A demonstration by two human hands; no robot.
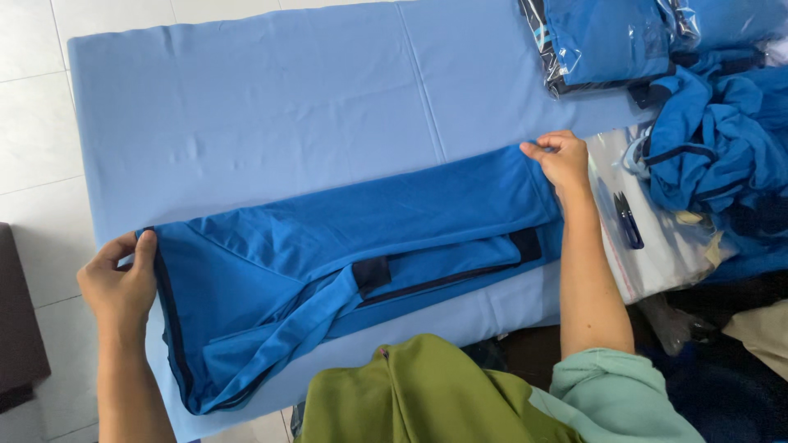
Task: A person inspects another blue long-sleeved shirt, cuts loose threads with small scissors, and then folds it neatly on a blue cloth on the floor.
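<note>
A pale blue table (271,107) carries a blue garment (345,246) folded into a long strip, its long axis running from lower left up to upper right, spanning the gap between both hands. The left hand (119,283) pinches the near-left end, fingers closed over the dark-trimmed edge. The right hand (562,160) pinches the far-right corner, fingertips curled shut on the cloth, probably thumb under. Bagged garments (607,41) and a loose pile (722,148) lie right; small snips (628,220) rest beside the right wrist
</note>
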